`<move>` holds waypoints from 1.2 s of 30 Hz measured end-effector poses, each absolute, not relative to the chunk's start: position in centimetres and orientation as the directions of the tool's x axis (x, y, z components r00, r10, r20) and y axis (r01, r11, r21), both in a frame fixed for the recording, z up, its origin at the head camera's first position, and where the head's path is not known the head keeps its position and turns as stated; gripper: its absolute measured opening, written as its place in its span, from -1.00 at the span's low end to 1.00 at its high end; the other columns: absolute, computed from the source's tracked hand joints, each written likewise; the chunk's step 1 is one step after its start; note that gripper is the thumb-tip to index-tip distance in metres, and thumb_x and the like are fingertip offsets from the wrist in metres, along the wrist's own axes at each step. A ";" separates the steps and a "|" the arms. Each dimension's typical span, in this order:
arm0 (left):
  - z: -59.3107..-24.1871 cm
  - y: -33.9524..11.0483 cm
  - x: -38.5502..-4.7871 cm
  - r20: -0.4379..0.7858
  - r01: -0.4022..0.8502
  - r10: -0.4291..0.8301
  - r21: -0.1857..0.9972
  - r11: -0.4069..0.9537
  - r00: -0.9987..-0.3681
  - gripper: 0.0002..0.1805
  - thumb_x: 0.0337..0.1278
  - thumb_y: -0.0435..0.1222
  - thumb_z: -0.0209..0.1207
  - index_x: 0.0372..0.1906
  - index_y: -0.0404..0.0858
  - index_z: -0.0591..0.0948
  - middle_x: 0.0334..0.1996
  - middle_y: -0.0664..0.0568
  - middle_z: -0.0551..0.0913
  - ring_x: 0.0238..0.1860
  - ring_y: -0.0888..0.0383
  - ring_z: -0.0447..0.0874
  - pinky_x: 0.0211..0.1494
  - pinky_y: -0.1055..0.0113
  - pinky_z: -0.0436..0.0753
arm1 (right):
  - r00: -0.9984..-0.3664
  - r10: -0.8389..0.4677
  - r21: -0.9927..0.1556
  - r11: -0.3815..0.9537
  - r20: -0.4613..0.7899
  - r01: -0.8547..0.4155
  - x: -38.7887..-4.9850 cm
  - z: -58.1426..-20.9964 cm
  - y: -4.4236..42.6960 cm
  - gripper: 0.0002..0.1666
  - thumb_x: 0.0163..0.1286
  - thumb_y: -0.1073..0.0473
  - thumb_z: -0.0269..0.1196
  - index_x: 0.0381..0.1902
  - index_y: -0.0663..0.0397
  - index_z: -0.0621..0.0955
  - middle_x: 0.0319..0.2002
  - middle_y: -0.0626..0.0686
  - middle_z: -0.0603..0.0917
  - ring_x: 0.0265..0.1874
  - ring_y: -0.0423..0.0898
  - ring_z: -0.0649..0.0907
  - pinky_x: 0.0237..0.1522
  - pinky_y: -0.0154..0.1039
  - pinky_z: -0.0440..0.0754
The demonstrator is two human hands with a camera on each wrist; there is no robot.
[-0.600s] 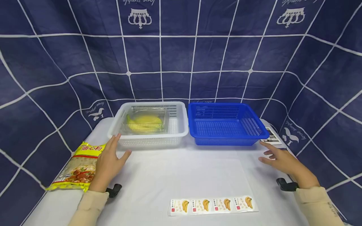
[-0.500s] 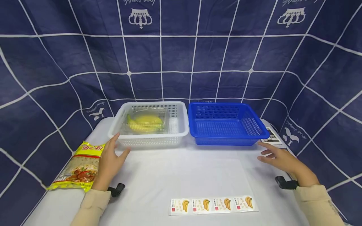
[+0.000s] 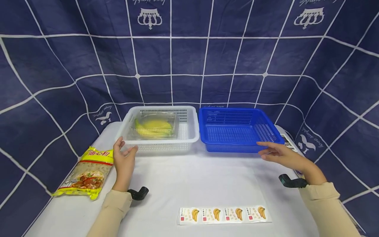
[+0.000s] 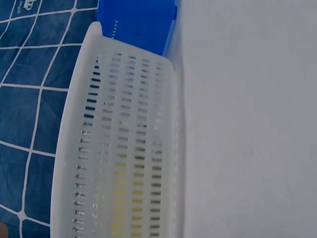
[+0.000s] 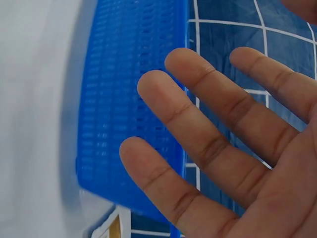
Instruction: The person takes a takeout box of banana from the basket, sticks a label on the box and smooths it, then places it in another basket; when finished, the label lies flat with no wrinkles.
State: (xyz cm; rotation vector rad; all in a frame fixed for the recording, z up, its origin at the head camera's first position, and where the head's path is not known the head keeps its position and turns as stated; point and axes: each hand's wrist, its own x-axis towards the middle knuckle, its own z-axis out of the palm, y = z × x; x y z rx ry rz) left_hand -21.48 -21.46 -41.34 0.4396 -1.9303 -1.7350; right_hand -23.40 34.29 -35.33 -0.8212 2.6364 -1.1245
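My left hand (image 3: 123, 164) is raised at the front left corner of a white perforated plastic basket (image 3: 161, 142), fingers loosely bent; I cannot tell whether they touch the rim. A clear lidded plastic box (image 3: 175, 122) with yellow bananas (image 3: 157, 127) in it lies in that basket. My right hand (image 3: 285, 158) hovers before the front right part of a blue perforated basket (image 3: 231, 147). Its fingers (image 5: 168, 101) are spread and nearly straight in the right wrist view, with nothing held. Seen in the left wrist view, the white basket's slotted wall (image 4: 124, 129) shows yellow through it.
A strip of banana labels (image 3: 225, 214) lies near the front of the white-covered table (image 3: 201, 177). At the left is a yellow food bag (image 3: 88, 171). Some printed item (image 3: 288, 141), partly hidden, lies right of the blue basket. A dark blue checked cloth (image 3: 186, 56) hangs behind.
The left hand has shifted right, off the yellow bag, its fingers bending more. The right hand has moved left in front of the blue basket. The baskets stay put; the view shifts slightly.
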 end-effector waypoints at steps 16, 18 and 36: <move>-43.2 -17.6 -24.2 0.033 0.210 -0.701 0.963 -0.168 -0.712 0.29 0.29 -0.42 0.43 0.79 0.11 -0.24 0.68 -0.22 -0.21 0.42 -0.25 0.36 0.35 0.19 0.58 | -0.845 -0.533 -0.777 0.513 0.044 -0.364 -26.0 -34.4 31.7 -0.31 0.64 0.26 0.25 0.58 0.45 0.34 0.28 0.50 0.63 0.08 -0.42 0.70 0.12 -0.40 0.67; -43.2 -17.7 -24.5 0.021 0.211 -0.693 0.959 -0.191 -0.720 0.34 0.29 -0.38 0.45 0.78 0.16 -0.31 0.68 -0.21 -0.27 0.39 -0.22 0.37 0.36 0.20 0.58 | -0.844 -0.536 -0.793 0.498 0.037 -0.350 -26.3 -34.3 31.4 -0.30 0.65 0.25 0.25 0.59 0.44 0.33 0.29 0.51 0.62 0.07 -0.37 0.72 0.14 -0.35 0.70; -43.4 -19.3 -26.4 0.046 0.236 -0.653 0.949 -0.207 -0.756 0.45 0.22 -0.45 0.50 0.77 0.21 -0.38 0.74 -0.09 -0.46 0.29 -0.08 0.40 0.13 0.32 0.65 | -0.855 -0.518 -0.863 0.444 -0.028 -0.241 -30.1 -33.6 27.1 -0.24 0.68 0.14 0.21 0.67 0.26 0.26 0.33 0.39 0.64 0.26 0.40 0.66 0.26 0.18 0.70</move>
